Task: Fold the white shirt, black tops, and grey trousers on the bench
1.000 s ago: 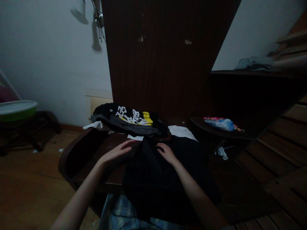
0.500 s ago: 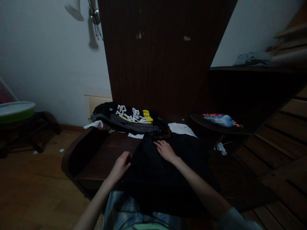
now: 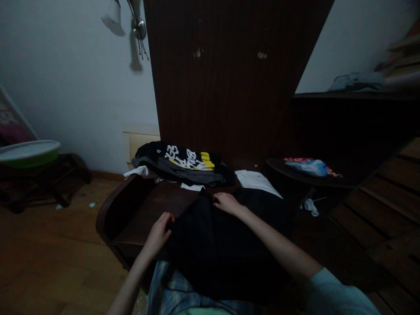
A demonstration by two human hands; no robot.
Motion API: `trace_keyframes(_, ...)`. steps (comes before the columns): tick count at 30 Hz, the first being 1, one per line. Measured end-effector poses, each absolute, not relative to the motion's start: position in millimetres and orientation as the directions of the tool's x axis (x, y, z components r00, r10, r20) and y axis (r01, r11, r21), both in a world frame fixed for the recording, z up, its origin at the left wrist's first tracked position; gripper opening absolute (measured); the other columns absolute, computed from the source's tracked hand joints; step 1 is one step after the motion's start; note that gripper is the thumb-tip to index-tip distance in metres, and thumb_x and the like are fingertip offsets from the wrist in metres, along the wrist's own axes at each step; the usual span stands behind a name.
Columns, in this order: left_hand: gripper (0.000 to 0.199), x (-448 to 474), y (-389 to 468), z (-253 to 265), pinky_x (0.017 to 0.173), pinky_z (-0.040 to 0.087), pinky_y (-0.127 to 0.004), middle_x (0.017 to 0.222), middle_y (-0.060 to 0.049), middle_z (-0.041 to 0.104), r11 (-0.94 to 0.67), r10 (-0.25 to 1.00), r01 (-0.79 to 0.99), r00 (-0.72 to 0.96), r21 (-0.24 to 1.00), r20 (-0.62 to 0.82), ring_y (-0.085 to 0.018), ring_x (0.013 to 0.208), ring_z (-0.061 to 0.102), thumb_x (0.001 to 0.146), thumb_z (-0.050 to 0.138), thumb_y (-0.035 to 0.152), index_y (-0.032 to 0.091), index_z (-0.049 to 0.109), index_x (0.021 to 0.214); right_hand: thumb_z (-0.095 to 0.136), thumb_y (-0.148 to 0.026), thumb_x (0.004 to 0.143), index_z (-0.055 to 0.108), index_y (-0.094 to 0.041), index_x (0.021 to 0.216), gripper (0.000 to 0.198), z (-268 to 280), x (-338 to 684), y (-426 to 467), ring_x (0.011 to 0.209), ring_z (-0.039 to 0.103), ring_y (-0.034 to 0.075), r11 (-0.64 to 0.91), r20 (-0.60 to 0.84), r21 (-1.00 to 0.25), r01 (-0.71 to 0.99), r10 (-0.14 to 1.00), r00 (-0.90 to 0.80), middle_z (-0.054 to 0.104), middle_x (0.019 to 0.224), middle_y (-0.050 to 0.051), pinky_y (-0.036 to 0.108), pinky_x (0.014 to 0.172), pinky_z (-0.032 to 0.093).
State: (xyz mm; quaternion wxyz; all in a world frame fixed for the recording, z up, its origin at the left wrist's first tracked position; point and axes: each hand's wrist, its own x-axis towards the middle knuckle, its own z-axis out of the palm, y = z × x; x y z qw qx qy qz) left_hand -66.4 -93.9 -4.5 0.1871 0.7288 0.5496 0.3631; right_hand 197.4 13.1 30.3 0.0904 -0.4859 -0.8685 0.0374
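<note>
Since a second ago, the left hand [image 3: 160, 232] has drawn nearer the body, now pinching the left edge of a soft black cloth [image 3: 229, 251] spread on the dark brown wooden worktop [image 3: 142, 216]. Curled fingers of the right hand [image 3: 228, 204] touch its upper part; whether they grip, I cannot tell.

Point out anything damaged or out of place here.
Two pale, chipped-looking marks break the dark surface of the upright panel, and small whitish scraps lie on the wooden floor at left, looking like litter.
</note>
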Motion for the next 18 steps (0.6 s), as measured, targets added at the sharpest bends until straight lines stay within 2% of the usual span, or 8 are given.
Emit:
trace_keyframes(3,0.014,-66,-94,-5,0.062,0.037,-0.027,0.07,0.001,0.047,-0.299,0.947,0.657,0.113,0.692,0.302,-0.016,0.066,0.047,0.058,0.038,0.011,0.021,0.038,0.068,0.057,-0.015,0.07,0.062,-0.021,0.076,0.01,43,198,28,0.073,0.061,0.019,0.468,0.06,-0.233,0.852,0.882,-0.468,0.066,0.075,0.004,0.025,0.062,0.04)
trace_keyframes(6,0.01,-65,-96,-3,0.059,0.036,-0.026,0.068,0.002,0.046,-0.283,0.952,0.653,0.103,0.702,0.288,-0.015,0.063,0.046,0.061,0.04,0.014,0.021,0.036,0.066,0.046,-0.016,0.078,0.061,-0.02,0.081,0.016,55,198,43,0.071,0.061,0.016,0.26,0.183,-0.424,0.867,0.963,-0.199,0.066,0.077,0.003,0.023,0.06,0.041)
trace_keyframes(9,0.011,-64,-97,0,0.06,0.036,-0.026,0.068,0.002,0.046,-0.266,0.957,0.661,0.097,0.701,0.272,-0.015,0.064,0.046,0.061,0.041,0.013,0.021,0.036,0.067,0.046,-0.02,0.079,0.058,-0.019,0.086,0.014,55,194,45,0.076,0.061,0.014,0.153,0.295,-0.581,0.8,0.955,0.031,0.066,0.084,0.004,0.023,0.063,0.041)
trace_keyframes(11,0.012,-63,-97,1,0.061,0.037,-0.027,0.07,0.001,0.046,-0.266,0.956,0.663,0.09,0.7,0.278,-0.016,0.066,0.047,0.061,0.041,0.012,0.021,0.038,0.069,0.049,-0.029,0.078,0.057,-0.019,0.081,0.013,47,188,39,0.067,0.06,0.014,0.124,0.22,-0.632,0.765,0.975,0.024,0.065,0.075,0.003,0.023,0.06,0.041)
trace_keyframes(14,0.015,-63,-97,1,0.064,0.038,-0.028,0.075,0.0,0.047,-0.289,0.946,0.66,0.086,0.693,0.312,-0.017,0.07,0.048,0.062,0.041,0.011,0.021,0.041,0.073,0.055,-0.041,0.073,0.056,-0.019,0.063,0.024,32,178,26,0.049,0.054,0.012,0.069,-0.046,-0.654,0.753,0.99,-0.13,0.058,0.052,-0.002,0.022,0.052,0.037)
trace_keyframes(16,0.015,-64,-97,0,0.065,0.039,-0.029,0.075,0.0,0.047,-0.3,0.942,0.665,0.093,0.684,0.323,-0.017,0.072,0.048,0.061,0.041,0.01,0.021,0.042,0.072,0.064,-0.037,0.064,0.051,-0.019,0.05,0.026,24,172,22,0.045,0.049,0.01,0.089,-0.138,-0.644,0.76,0.963,-0.23,0.05,0.043,-0.005,0.021,0.048,0.033)
trace_keyframes(18,0.015,-64,-97,-1,0.064,0.038,-0.028,0.073,0.001,0.046,-0.302,0.941,0.672,0.099,0.676,0.323,-0.017,0.069,0.048,0.06,0.04,0.009,0.021,0.04,0.069,0.068,-0.026,0.058,0.045,-0.018,0.043,0.029,19,167,22,0.044,0.044,0.009,0.135,-0.103,-0.664,0.735,0.958,-0.269,0.043,0.039,-0.007,0.02,0.046,0.03)
